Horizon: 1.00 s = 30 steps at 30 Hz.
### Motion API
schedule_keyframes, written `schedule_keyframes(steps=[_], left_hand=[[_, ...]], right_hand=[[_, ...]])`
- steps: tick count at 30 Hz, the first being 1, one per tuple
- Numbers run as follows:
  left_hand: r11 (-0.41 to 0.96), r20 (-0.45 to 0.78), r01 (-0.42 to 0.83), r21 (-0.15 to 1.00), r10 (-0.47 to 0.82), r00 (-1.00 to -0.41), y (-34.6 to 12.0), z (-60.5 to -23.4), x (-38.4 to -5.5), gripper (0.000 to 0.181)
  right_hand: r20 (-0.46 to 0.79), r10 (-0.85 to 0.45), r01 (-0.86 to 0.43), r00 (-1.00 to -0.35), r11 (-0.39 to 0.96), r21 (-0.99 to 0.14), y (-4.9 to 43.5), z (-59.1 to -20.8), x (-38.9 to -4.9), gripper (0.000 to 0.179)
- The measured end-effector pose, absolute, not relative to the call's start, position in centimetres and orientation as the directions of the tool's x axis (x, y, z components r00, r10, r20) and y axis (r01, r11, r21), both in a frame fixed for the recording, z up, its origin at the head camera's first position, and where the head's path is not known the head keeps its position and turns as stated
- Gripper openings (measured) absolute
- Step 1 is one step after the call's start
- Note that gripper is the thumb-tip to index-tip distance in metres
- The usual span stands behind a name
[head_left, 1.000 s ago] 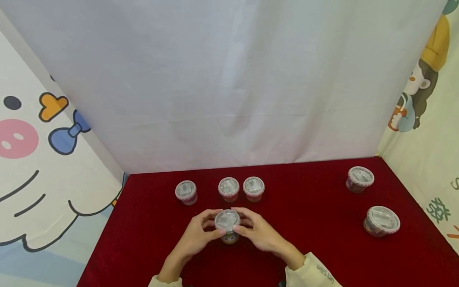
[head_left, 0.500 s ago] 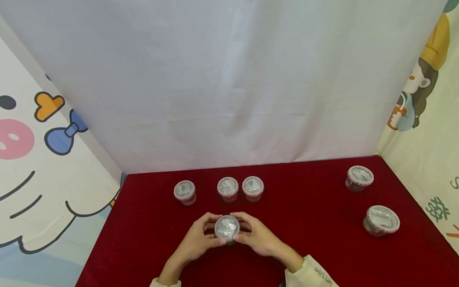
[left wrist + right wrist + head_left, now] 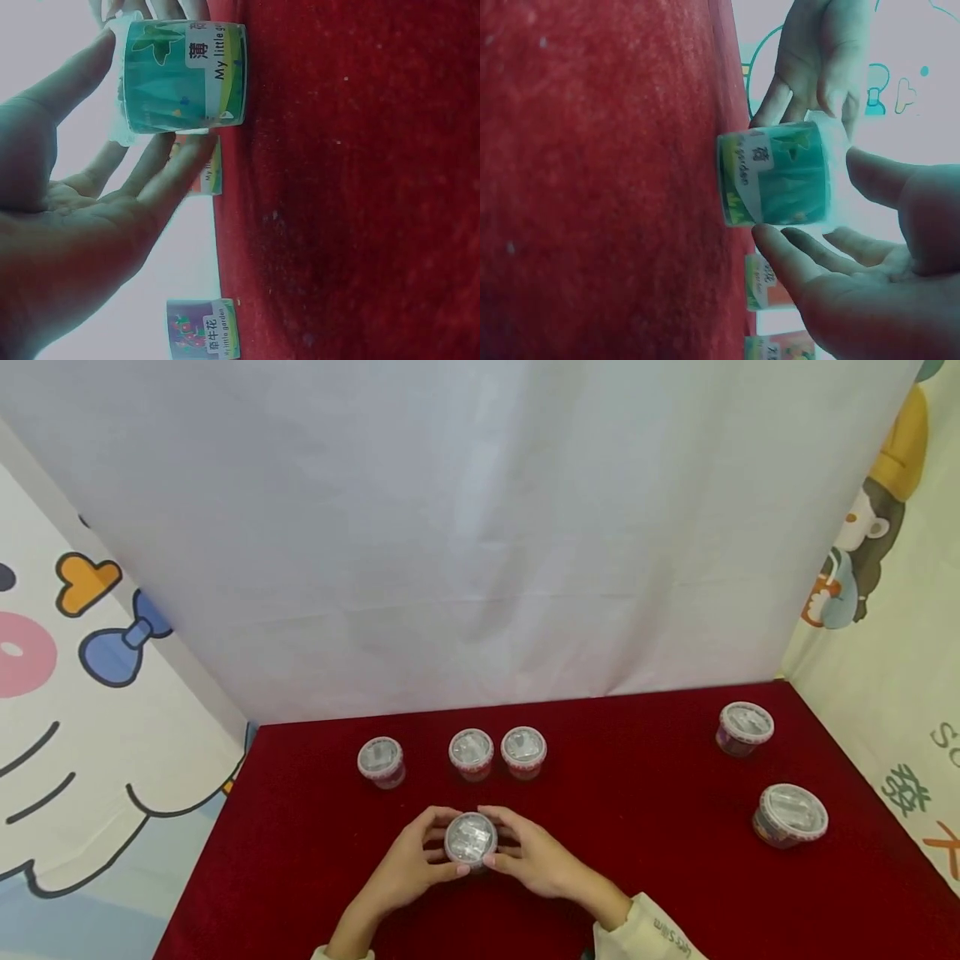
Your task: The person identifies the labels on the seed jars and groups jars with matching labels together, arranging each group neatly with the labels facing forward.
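Observation:
A small round plastic tub [image 3: 471,841] with a clear lid is at the middle front of the red cloth. Its teal label with a green leaf and the words "My little garden" shows in the left wrist view on the tub's side [image 3: 184,75]. My left hand [image 3: 408,864] holds it from the left, thumb near the lid rim and fingers round the far side. From the right, my right hand [image 3: 536,860] holds it the same way. The tub is upright with its base at the cloth; whether it fully rests there I cannot tell.
Behind the hands stand three similar lidded tubs, a left one [image 3: 382,762], a middle one [image 3: 472,754] and another [image 3: 523,752] close beside it. On the right are a far tub [image 3: 744,728] and a wider tub [image 3: 790,816]. A white curtain [image 3: 480,543] borders the cloth's back.
Both hands have brought the tub slightly toward me, and its lid now faces the head camera more squarely. The head view has shifted a little; the other tubs stay in place.

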<state>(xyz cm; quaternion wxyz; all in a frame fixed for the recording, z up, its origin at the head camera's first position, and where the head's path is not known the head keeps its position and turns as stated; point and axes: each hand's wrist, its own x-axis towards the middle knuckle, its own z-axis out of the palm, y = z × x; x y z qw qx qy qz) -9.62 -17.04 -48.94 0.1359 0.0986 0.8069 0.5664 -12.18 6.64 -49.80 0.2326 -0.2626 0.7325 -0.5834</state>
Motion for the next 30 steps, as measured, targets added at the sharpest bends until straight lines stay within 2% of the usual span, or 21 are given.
schedule_keyframes(steps=[7, 12, 23, 30], left_hand=[[0.464, 0.006, 0.096, 0.881, 0.191, -0.982, -16.3, -48.0, -9.1, 0.072], [0.445, 0.057, 0.130, 0.886, 0.174, -0.983, -14.9, -46.4, -8.8, 0.070], [0.367, 0.086, 0.210, 0.906, 0.326, -0.942, -10.5, -44.5, -9.0, 0.067], [0.341, 0.105, 0.267, 0.901, 0.425, -0.899, -6.0, -44.4, -9.7, 0.064]], right_hand=[[0.002, -0.605, -0.163, -0.796, 0.212, -0.964, 8.6, -48.7, -12.2, 0.062], [0.026, -0.546, -0.170, -0.838, 0.214, -0.962, 10.8, -47.7, -12.3, 0.061], [0.101, -0.418, -0.222, -0.903, 0.252, -0.942, 15.8, -46.4, -12.5, 0.058], [0.151, -0.325, -0.257, -0.934, 0.311, -0.915, 19.5, -45.4, -12.6, 0.057]])
